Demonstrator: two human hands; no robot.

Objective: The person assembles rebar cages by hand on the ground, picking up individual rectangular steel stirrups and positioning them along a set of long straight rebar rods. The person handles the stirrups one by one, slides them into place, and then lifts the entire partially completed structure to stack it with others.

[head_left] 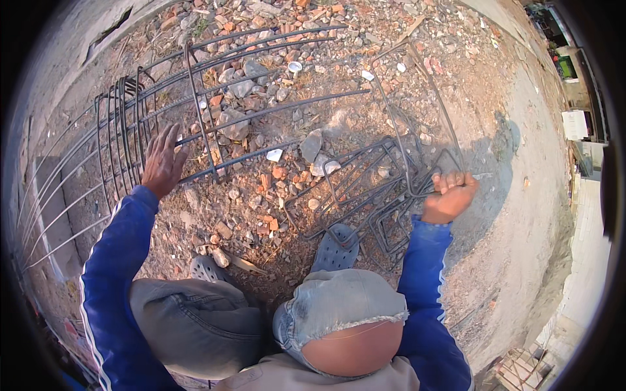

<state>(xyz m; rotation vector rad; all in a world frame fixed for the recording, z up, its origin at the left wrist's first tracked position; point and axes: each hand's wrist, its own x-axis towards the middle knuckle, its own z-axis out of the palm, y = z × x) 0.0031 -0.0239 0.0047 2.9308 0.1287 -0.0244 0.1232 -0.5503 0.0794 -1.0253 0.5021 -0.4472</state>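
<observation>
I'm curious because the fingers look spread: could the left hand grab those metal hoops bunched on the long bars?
Probably yes: the left hand is open, right beside the bunched hoops, and nothing seems to block its way.

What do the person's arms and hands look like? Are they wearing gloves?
No gloves: the left hand and right hand are bare. The left sleeve and right sleeve are long and bright blue, reaching the wrists, with white trim along their outer edges.
</observation>
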